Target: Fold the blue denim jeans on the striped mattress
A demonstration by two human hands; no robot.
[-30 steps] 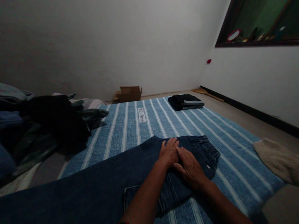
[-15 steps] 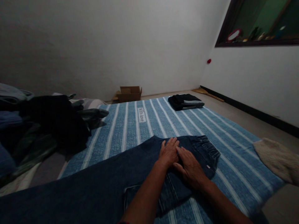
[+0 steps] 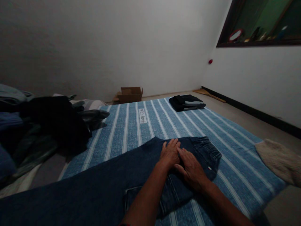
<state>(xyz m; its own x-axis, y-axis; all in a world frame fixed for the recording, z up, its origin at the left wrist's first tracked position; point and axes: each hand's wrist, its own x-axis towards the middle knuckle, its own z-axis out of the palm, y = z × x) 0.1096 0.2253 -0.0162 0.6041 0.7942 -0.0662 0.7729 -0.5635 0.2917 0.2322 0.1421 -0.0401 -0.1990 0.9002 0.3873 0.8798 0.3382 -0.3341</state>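
Note:
Dark blue jeans (image 3: 101,179) lie spread across the striped bed cover, with their gathered elastic waistband (image 3: 208,147) toward the right. My left hand (image 3: 169,153) rests flat on the upper part of the jeans, fingers stretched forward. Against it lies my right hand (image 3: 191,168), also flat on the denim, its fingertips touching the left hand. Neither hand grips the cloth. A small pale tag shows on the jeans near the waistband. The legs run off to the lower left, out of view.
A heap of dark clothes (image 3: 56,122) stands at the left. Folded dark garments (image 3: 187,103) sit at the far right of the blue striped cover (image 3: 127,128). Beyond the bed is an open cardboard box (image 3: 130,94). A beige fuzzy cloth (image 3: 279,160) lies at the right edge.

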